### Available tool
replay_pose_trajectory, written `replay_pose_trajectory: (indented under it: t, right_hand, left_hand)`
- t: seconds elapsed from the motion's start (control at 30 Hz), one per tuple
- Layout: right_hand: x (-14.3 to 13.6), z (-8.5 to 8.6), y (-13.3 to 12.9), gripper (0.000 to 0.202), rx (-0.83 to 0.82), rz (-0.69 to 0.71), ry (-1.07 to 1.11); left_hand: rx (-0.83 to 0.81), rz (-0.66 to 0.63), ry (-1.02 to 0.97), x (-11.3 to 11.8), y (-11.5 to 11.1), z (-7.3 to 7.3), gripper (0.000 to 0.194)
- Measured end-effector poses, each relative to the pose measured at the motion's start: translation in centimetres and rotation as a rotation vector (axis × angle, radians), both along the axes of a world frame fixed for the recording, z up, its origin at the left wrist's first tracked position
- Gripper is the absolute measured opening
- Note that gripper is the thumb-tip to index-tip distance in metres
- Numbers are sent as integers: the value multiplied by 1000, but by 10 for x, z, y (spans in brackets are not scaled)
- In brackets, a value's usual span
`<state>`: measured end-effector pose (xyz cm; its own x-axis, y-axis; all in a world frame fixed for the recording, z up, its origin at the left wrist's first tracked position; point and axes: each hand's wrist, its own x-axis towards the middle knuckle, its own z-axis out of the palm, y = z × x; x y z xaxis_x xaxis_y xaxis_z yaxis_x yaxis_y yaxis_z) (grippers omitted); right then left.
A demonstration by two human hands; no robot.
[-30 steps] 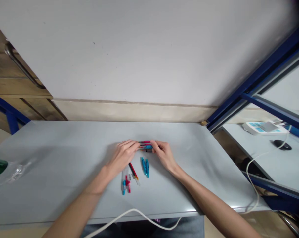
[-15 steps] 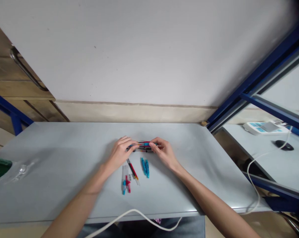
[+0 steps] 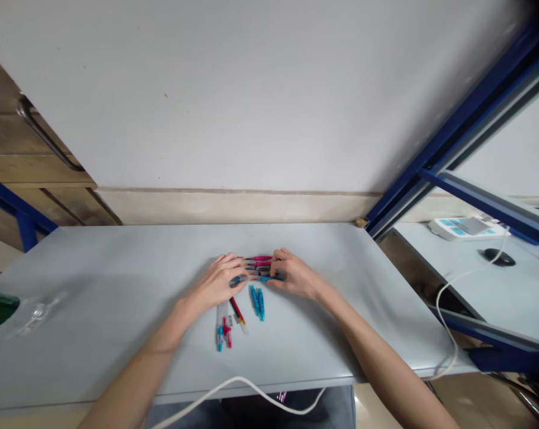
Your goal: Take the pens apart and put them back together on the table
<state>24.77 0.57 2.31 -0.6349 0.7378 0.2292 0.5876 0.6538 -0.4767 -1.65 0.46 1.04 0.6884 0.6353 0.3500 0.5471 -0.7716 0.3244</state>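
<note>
Several pens (image 3: 259, 268) lie side by side across the grey desk, with pink, black and blue parts showing. My left hand (image 3: 222, 279) curls round their left ends, its thumb near a blue pen at the front. Around the right ends my right hand (image 3: 291, 274) is closed, fingers bent over them; the tips it covers are hidden. Just in front lie two turquoise pen barrels (image 3: 257, 302). To their left are a red and black refill (image 3: 238, 312), a small blue pen part (image 3: 220, 338) and a pink one (image 3: 227, 333), beside clear tubes.
A clear bottle with a green label (image 3: 1, 311) lies at the desk's left. A white cable (image 3: 238, 379) loops by the front edge. Blue metal frame bars (image 3: 484, 196) rise on the right; beyond them are a black mouse (image 3: 499, 257) and a white device (image 3: 461, 229).
Both hands have come down slightly towards me. The blue pen held up between them now lies level with the other pens, and pink pens show at the back of the row.
</note>
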Motion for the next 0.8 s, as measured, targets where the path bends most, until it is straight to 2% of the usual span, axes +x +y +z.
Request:
replay_pose_trajectory:
  t: [0.1,0.23,0.33,0.43,0.47,0.57,0.63,0.7,0.8]
  right_hand:
    - [-2,-2,-1,15,37,-26,-53]
    - [-7,0,-5,13,82,-62,-54]
    - [-18,2,-15,5,92,-56,-2]
    - [-36,-2,-29,6,80,-36,50]
    - [-42,-5,-34,6,78,-60,59]
    - [-61,-12,-47,3,97,-117,25]
    - [-69,-16,-51,7,118,-130,-33]
    - [-75,-18,-52,12,136,-138,-95]
    - [-80,-17,-51,19,152,-151,-158]
  left_hand:
    - [9,37,35,-1,1,0,7]
    - [20,77,1,-6,5,10,11]
    - [2,245,-141,-15,2,21,12]
    - [-92,516,-287,-23,-18,25,12]
    - [-135,563,-306,-24,-29,25,13]
    - [-273,611,-194,-23,-62,18,12]
    - [-301,612,-87,-20,-80,12,5]
    - [-325,608,-13,-19,-90,7,4]
    - [-352,601,9,-20,-93,4,12]
